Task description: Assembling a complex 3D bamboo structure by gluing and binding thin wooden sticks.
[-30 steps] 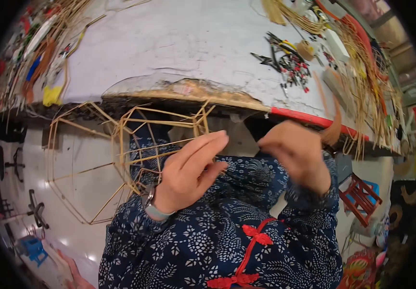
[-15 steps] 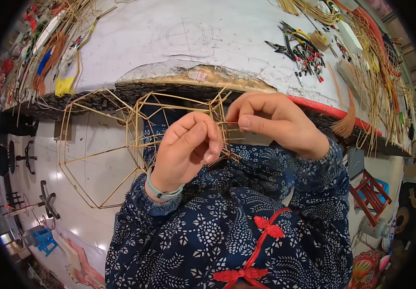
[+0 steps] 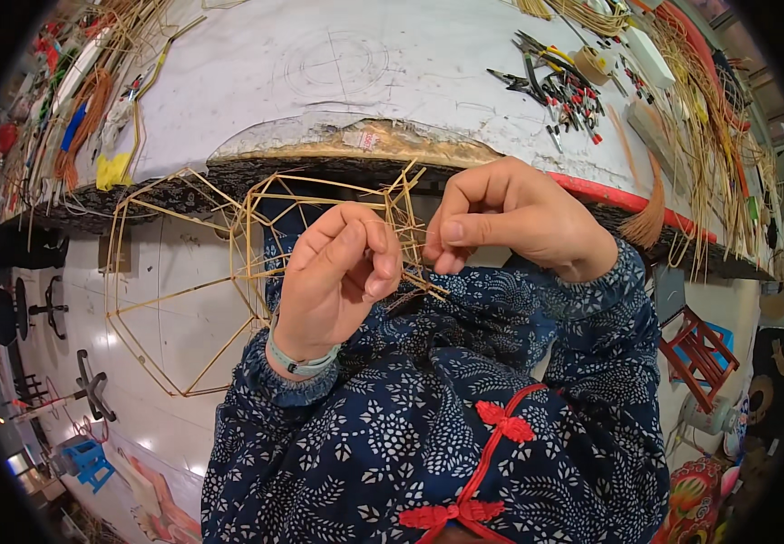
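Note:
A frame of thin bamboo strips point(image 3: 174, 295), built of open many-sided cells, lies across my lap and reaches out to the left. My left hand point(image 3: 337, 276) is raised over its right part, thumb and forefinger pinched together. Opposite it, my right hand point(image 3: 519, 218) is closed too, its thumb pressed to the forefinger. A fine pale thread, barely visible, seems to run between the two pinches. Behind and between the hands, a tangle of crossing strip ends point(image 3: 405, 195) sticks up; my fingers partly hide it.
Beyond the frame stands a white worktable point(image 3: 228, 91) with a chipped front edge. On it lie pliers point(image 3: 537, 68), red-tipped clips point(image 3: 582, 109), a tape roll point(image 3: 594, 65) and bundles of strips point(image 3: 705, 118). A red folding stool point(image 3: 698, 358) is at the right.
Both hands stay pinched and have shifted slightly; the right fingers have curled lower beside the strip ends. The whole view has moved a little, carrying the table items leftward.

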Action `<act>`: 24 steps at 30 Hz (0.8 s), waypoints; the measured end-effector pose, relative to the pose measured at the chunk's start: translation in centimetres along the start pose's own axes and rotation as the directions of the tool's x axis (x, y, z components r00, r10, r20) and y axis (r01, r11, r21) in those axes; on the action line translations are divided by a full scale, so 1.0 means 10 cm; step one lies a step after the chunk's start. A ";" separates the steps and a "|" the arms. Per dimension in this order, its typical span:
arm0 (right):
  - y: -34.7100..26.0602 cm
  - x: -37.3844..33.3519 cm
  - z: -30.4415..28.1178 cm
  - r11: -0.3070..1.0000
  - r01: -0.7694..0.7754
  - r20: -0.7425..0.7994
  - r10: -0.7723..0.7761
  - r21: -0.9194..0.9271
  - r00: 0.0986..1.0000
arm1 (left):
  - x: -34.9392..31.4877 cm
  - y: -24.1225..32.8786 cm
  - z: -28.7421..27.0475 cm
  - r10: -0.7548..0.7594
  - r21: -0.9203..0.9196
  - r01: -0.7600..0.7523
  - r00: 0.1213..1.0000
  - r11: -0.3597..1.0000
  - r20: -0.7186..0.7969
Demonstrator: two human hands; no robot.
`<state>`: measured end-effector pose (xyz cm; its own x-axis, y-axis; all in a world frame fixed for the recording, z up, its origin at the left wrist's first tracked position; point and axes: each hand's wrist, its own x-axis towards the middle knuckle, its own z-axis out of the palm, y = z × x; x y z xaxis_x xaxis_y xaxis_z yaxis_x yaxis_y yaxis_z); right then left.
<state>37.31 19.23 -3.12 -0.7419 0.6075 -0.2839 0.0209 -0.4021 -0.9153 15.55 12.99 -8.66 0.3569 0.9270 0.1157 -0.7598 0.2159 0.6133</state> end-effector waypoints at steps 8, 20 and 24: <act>-0.07 -0.08 0.10 0.986 -0.048 -0.082 0.035 -0.160 0.996 | -0.04 -0.01 0.04 0.177 0.305 -0.146 0.981 0.941 -0.078; 0.50 -0.28 0.19 0.520 0.100 -0.296 -0.622 -0.848 0.725 | 0.03 -0.07 -0.08 0.465 0.943 -0.186 0.833 -0.275 0.300; 0.80 -0.26 -0.02 0.829 -0.028 -0.613 -0.389 -0.558 0.687 | 0.06 -0.14 -0.05 0.504 0.946 -0.081 0.830 -0.315 0.239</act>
<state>39.55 14.52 -9.71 -0.1067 0.9942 -0.0138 0.4122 0.0316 -0.9106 16.59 13.36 -9.86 0.0429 0.8046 0.5923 0.7240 -0.4335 0.5365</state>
